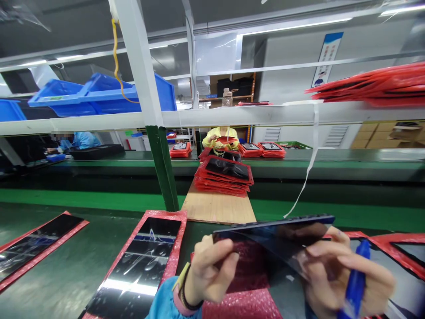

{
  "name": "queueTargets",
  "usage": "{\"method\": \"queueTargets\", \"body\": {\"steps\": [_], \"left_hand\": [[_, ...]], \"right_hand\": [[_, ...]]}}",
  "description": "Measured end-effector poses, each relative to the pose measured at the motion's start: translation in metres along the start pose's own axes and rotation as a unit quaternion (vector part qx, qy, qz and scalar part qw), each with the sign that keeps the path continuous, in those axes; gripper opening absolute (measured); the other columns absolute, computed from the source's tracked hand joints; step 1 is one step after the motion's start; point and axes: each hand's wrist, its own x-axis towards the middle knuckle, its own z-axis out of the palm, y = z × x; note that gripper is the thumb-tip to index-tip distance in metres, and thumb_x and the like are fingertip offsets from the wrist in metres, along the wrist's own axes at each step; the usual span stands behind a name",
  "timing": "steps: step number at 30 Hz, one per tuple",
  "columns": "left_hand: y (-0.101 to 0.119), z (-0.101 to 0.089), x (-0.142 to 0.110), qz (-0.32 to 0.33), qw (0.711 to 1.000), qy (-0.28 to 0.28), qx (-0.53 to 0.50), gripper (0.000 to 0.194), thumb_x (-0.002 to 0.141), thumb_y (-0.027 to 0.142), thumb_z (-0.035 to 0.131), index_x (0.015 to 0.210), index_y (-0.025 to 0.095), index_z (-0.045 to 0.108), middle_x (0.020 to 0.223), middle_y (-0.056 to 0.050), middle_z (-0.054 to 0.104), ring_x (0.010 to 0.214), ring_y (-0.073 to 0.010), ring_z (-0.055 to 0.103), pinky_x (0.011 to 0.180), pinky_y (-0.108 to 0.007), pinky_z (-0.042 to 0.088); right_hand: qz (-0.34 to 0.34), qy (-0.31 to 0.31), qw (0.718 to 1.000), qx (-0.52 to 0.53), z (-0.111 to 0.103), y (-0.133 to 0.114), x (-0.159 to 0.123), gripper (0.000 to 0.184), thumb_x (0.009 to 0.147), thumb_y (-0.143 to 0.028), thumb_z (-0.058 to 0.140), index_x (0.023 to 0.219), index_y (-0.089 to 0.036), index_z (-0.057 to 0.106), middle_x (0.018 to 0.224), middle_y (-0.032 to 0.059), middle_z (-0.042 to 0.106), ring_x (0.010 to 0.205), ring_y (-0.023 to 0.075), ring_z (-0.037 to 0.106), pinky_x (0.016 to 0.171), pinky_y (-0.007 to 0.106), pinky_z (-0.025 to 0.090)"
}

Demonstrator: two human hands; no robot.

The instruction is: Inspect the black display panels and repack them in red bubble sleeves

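Note:
Both my hands hold a dark glossy screen panel (265, 241) tilted up in front of me, one at each end. My left hand (212, 270) pinches its left end between thumb and fingers. My right hand (341, 270) grips the right end, and a blue marker pen (357, 281) is tucked between its fingers. What looks like clear film shows at the panel's lower right; whether it is attached I cannot tell. Beneath the panel lies red bubble wrap (244, 305). Another black screen panel (146, 257) rests on red wrap to the left of my left hand.
A further panel (36, 248) lies far left. Grey-backed panels on red wrap (395, 239) sit at right. Ahead, a stack of red-wrapped panels (222, 177) stands on a wooden board (217, 208). A green post (162, 168) rises left of it. A co-worker in yellow (221, 137) is opposite.

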Motion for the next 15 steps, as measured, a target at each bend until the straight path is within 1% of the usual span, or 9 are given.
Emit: {"method": "queueTargets", "body": {"steps": [1,2,3,4,6,8,10,12,15], "left_hand": [[0.001,0.004,-0.005,-0.009,1.0,0.001,-0.002,0.07,0.082,0.008,0.056,0.144,0.034,0.034,0.098,-0.004,0.072,0.072,-0.0141,0.068,0.063,-0.023,0.057],[0.003,0.008,-0.01,-0.021,1.0,-0.003,-0.002,0.08,0.083,0.01,0.057,0.149,0.036,0.02,0.107,-0.005,0.07,0.077,-0.0148,0.068,0.064,-0.024,0.058],[0.005,0.013,-0.015,-0.032,0.999,-0.011,0.001,0.085,0.085,0.011,0.057,0.15,0.037,0.01,0.115,-0.006,0.068,0.081,-0.0155,0.069,0.066,-0.025,0.059],[0.008,0.017,-0.018,-0.041,0.999,-0.02,0.008,0.086,0.086,0.013,0.057,0.15,0.038,0.004,0.121,-0.007,0.065,0.087,-0.0165,0.068,0.069,-0.026,0.059],[0.015,0.024,-0.023,-0.061,0.997,-0.021,0.036,0.087,0.087,0.014,0.057,0.15,0.038,0.001,0.126,-0.008,0.062,0.097,-0.0188,0.067,0.073,-0.027,0.059],[0.021,0.029,-0.025,-0.081,0.995,-0.013,0.063,0.089,0.087,0.015,0.057,0.15,0.036,-0.002,0.126,-0.009,0.063,0.1,-0.0201,0.066,0.074,-0.028,0.059],[0.026,0.031,-0.025,-0.089,0.992,-0.008,0.085,0.088,0.089,0.017,0.056,0.15,0.033,-0.006,0.123,-0.01,0.064,0.099,-0.0204,0.067,0.074,-0.029,0.059],[0.03,0.031,-0.024,-0.089,0.99,-0.014,0.105,0.089,0.089,0.019,0.055,0.15,0.031,-0.008,0.121,-0.01,0.065,0.095,-0.02,0.068,0.075,-0.03,0.059],[0.034,0.031,-0.026,-0.12,0.984,-0.034,0.127,0.092,0.088,0.019,0.057,0.149,0.032,-0.01,0.12,-0.009,0.066,0.091,-0.0193,0.068,0.072,-0.028,0.06]], "right_hand": [[-0.04,-0.014,0.999,0.006,0.001,0.003,0.006,0.034,0.063,-0.015,0.078,0.086,-0.028,0.056,0.066,-0.0108,0.066,0.05,0.0142,0.053,0.088,0.045,0.044],[-0.048,-0.028,0.998,0.02,0.002,0.006,0.011,0.036,0.063,-0.012,0.076,0.088,-0.026,0.056,0.066,-0.0097,0.066,0.052,0.0147,0.055,0.088,0.044,0.044],[-0.034,-0.045,0.998,0.039,0.002,0.01,0.015,0.037,0.062,-0.009,0.075,0.089,-0.025,0.055,0.067,-0.0088,0.066,0.056,0.0155,0.057,0.088,0.044,0.043],[-0.01,-0.053,0.997,0.055,0.001,0.013,0.018,0.037,0.062,-0.008,0.075,0.089,-0.025,0.055,0.067,-0.0079,0.066,0.061,0.0165,0.059,0.089,0.044,0.042],[0.04,-0.062,0.994,0.076,-0.001,0.018,0.021,0.038,0.061,-0.009,0.075,0.089,-0.025,0.055,0.068,-0.0068,0.065,0.068,0.0179,0.059,0.087,0.043,0.042],[0.076,-0.067,0.991,0.091,-0.003,0.02,0.02,0.037,0.063,-0.011,0.075,0.09,-0.027,0.055,0.068,-0.0065,0.063,0.07,0.0187,0.058,0.081,0.041,0.043],[0.097,-0.075,0.987,0.104,-0.003,0.02,0.019,0.037,0.064,-0.013,0.075,0.091,-0.028,0.055,0.068,-0.0063,0.061,0.07,0.0193,0.057,0.077,0.041,0.045],[0.103,-0.079,0.985,0.112,-0.002,0.019,0.019,0.037,0.065,-0.016,0.077,0.092,-0.029,0.056,0.066,-0.0059,0.061,0.069,0.0196,0.057,0.078,0.043,0.046],[0.113,-0.077,0.984,0.114,-0.001,0.02,0.02,0.036,0.065,-0.02,0.079,0.092,-0.029,0.057,0.064,-0.0054,0.061,0.068,0.0199,0.055,0.078,0.044,0.046]]}}
